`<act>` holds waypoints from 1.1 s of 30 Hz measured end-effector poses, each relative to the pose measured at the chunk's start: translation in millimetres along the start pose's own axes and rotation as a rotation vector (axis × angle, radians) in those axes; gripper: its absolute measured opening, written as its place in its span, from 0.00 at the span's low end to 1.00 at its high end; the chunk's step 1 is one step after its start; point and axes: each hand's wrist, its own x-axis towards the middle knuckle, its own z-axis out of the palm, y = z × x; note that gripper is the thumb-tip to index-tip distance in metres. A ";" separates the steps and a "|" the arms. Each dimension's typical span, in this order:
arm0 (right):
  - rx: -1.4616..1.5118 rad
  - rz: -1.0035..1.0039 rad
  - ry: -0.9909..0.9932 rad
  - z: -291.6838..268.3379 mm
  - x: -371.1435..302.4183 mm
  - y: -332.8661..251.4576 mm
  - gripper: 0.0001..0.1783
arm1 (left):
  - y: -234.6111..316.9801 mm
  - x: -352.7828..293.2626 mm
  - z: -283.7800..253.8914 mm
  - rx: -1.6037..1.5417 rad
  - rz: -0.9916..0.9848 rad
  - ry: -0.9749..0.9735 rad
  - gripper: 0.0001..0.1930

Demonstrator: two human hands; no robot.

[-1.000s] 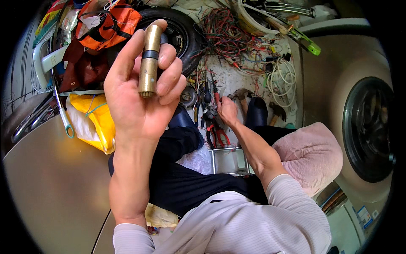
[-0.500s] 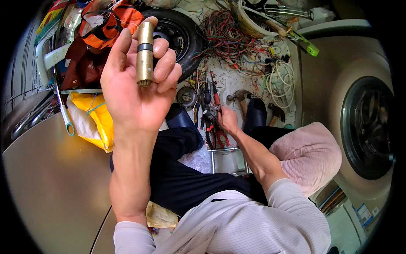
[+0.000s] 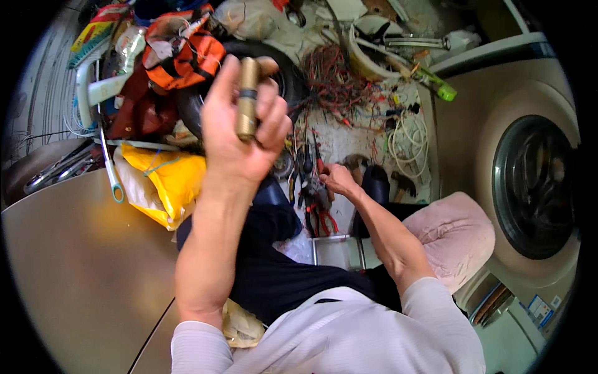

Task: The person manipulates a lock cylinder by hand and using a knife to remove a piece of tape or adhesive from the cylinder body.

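Observation:
My left hand (image 3: 240,140) is raised palm up, its fingers curled round a short brass-coloured cylinder (image 3: 248,100) with a dark band at its middle. The cylinder stands nearly upright between thumb and fingers, and its exact kind does not show. Low down, my right hand (image 3: 341,181) reaches in among pliers and other hand tools (image 3: 308,184) on the floor. Its fingertips are closed beside a red-handled tool (image 3: 319,161); whatever they pinch is too small to make out. Red pliers handles (image 3: 328,222) lie just nearer to me.
A black tyre (image 3: 286,68) and tangled wires (image 3: 336,78) lie beyond my hands. Hammers (image 3: 403,185) and a coil of white cable (image 3: 408,146) are to the right, before a washing machine (image 3: 536,187). A yellow bag (image 3: 168,181) and orange bag (image 3: 184,53) sit left.
My left hand with the brass cylinder has moved right and slightly down in the view, partly because the view has shifted. My right hand stays among the tools, its fingers slightly repositioned.

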 end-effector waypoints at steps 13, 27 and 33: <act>0.280 -0.428 0.387 -258.2 -164.0 -215.3 0.15 | -90.6 22.1 17.6 -0.009 0.029 -0.011 0.18; 0.029 -0.591 0.745 -272.3 -174.2 -171.0 0.15 | -114.0 2.1 32.8 0.187 -0.089 -0.121 0.19; 0.170 -0.553 0.685 -271.1 -172.8 -158.0 0.14 | -112.7 2.4 27.0 0.261 -0.118 -0.115 0.19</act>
